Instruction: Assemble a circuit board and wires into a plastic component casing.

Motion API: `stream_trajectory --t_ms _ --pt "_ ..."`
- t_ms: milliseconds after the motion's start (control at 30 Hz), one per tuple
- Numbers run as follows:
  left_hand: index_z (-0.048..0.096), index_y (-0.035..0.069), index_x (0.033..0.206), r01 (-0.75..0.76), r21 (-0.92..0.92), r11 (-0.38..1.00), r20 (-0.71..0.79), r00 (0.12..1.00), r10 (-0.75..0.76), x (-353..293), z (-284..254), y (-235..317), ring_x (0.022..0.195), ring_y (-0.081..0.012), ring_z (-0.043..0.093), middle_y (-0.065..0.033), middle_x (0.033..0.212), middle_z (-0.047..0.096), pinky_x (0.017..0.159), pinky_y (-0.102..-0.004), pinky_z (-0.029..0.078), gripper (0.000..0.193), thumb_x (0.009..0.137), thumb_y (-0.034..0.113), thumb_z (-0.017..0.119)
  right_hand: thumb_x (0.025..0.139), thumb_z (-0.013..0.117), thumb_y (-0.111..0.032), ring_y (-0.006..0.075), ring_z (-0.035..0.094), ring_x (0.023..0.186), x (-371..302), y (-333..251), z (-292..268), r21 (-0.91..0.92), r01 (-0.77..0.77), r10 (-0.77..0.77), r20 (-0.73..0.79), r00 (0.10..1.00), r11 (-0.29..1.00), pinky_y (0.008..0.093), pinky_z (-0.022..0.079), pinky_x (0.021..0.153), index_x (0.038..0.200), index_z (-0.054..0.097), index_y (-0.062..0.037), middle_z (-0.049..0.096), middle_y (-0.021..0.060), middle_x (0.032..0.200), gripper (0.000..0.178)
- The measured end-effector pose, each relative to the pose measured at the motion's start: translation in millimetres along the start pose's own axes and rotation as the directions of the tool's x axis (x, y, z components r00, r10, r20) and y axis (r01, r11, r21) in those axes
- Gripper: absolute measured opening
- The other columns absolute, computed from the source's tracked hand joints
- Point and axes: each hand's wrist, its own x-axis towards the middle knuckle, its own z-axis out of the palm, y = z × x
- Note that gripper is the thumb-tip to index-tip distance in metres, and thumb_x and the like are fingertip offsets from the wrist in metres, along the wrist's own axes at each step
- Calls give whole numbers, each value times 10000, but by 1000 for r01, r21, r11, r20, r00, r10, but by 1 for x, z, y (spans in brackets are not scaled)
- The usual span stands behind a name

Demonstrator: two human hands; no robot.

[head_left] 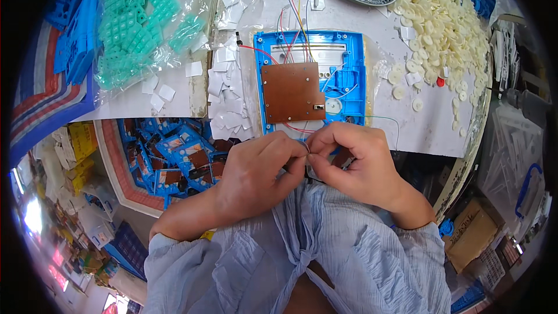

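Two hands pinching: my left hand (261, 160) and right hand (357, 157) meet at the fingertips, anything between too small to tell, beside the blue case (358, 96) and brown board (290, 93) on the desk (418, 131).

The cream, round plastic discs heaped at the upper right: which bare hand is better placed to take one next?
Probably the right hand: it is nearer the cream, round plastic discs, while the left hand lies farther across. Both hands seem busy together, so it might need freeing first.
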Motion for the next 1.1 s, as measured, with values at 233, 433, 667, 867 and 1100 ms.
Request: stream_trajectory --t_ms 233,433,667,867,1100 --pt "637 31 904 7 -8 1000 -30 1000 -7 -1 0 -2 598 -228 633 -100 775 640 524 -334 476 158 804 -43 734 823 751 6 138 705 703 3 3 0 2 -17 17 18 1000 1000 280 538 536 900 647 -14 700 69 846 131" --pt "631 26 893 88 31 996 -62 994 -86 0 -5 0 531 -155 575 -84 755 616 494 -292 429 136 809 -39 715 827 748 4 125 696 693 3 5 -1 39 -33 33 -5 999 999 271 522 534 886 649 -13 694 64 811 116" --pt "622 33 997 86 102 991 -113 991 -74 1 -6 0 522 -108 536 -65 777 610 468 -288 392 227 802 -41 712 834 746 0 114 677 695 4 4 1 28 -24 25 -20 999 999 260 522 545 888 649 -9 695 63 818 111" --pt "622 36 1053 140 -198 970 -101 982 -163 4 -10 7 527 -29 488 -25 810 643 466 -239 346 296 795 -9 761 836 750 -3 113 672 700 4 2 -2 65 -29 28 14 1000 997 254 525 551 897 653 -4 699 60 830 115" --pt "591 4 1048 541 -283 792 336 830 -446 16 -24 14 539 -16 526 -7 726 627 484 -219 384 182 925 33 723 847 748 -7 103 666 670 1 4 -3 76 -33 32 3 999 997 248 524 552 906 656 -4 694 51 827 110"
